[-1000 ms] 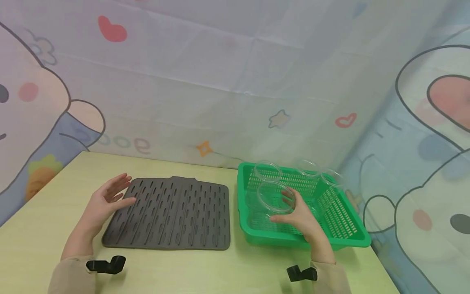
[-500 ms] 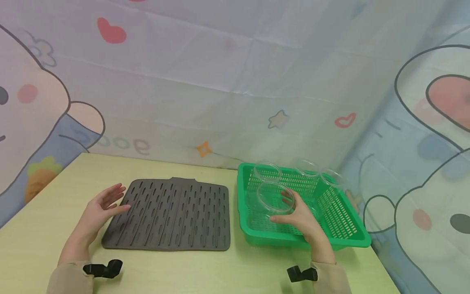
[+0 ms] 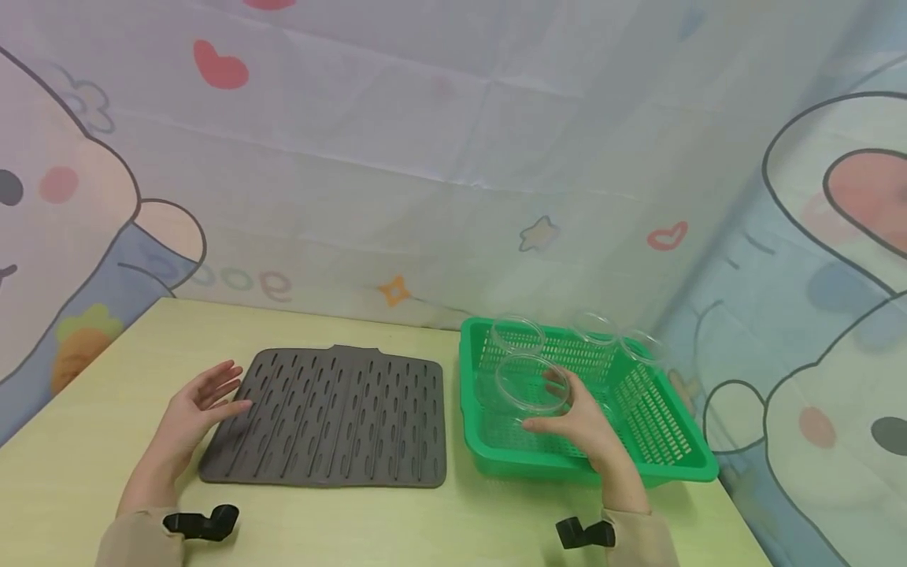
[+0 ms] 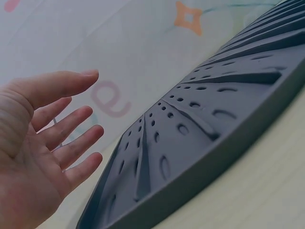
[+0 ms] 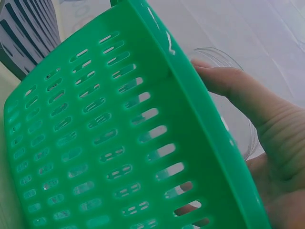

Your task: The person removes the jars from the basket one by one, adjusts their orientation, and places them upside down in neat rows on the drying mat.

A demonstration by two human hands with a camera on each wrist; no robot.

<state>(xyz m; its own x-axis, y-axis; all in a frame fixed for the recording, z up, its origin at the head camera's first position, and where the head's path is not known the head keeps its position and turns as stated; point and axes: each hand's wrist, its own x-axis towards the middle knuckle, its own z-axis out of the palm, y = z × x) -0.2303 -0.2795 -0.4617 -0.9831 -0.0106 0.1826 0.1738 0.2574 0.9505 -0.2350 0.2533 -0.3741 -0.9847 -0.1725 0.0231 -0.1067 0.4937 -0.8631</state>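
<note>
Front cup: the clear front cup (image 3: 529, 384) sits at the left part of the green basket (image 3: 538, 461), its round mouth facing up; how deep its base reaches is hard to tell through the clear wall.
Right hand: the right hand (image 3: 579, 416) comes in over the basket's near rim and holds the cup from its right side, thumb toward the person, fingers curved behind.
Left hand: the left hand (image 3: 198, 405) holds nothing, its fingers spread apart beside the left edge of the gray mat (image 3: 340, 417), well apart from the cup.
Nearer hand: the right; the whole mat and the basket's left wall lie between the left fingers and the cup.
Long axis: the mat runs left to right; the round cup shows none.
Behind: the back-left cup (image 3: 518, 335), middle cup (image 3: 594, 327) and right cup (image 3: 642, 346) stand along the basket's far side.
</note>
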